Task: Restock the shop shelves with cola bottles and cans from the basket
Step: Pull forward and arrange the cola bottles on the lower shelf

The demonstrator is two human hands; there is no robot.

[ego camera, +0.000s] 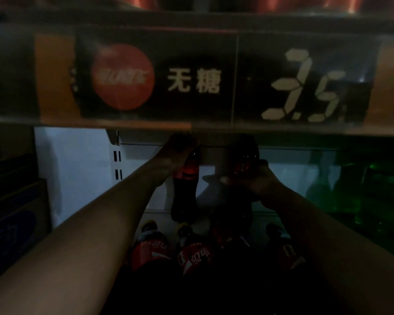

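Under the shelf edge [191, 127] — left hand [176, 155], fingers [181, 143] curled round left cola bottle [184, 194]; right hand [257, 180] grips right cola bottle [246, 155].

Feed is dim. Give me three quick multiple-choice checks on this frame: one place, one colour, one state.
1. Where do the green bottles stand?
A. left of the left hand
B. right of the right hand
C. on top of the shelf strip

2. The round logo on the strip is:
A. blue
B. green
C. red

3. The left hand:
A. grips a cola bottle
B. lies open on the strip
C. hangs idle

Key:
1 B, they glow green beyond the right hand.
2 C, it is a red disc beside white characters.
3 A, its fingers wrap the bottle's neck just under the shelf edge.
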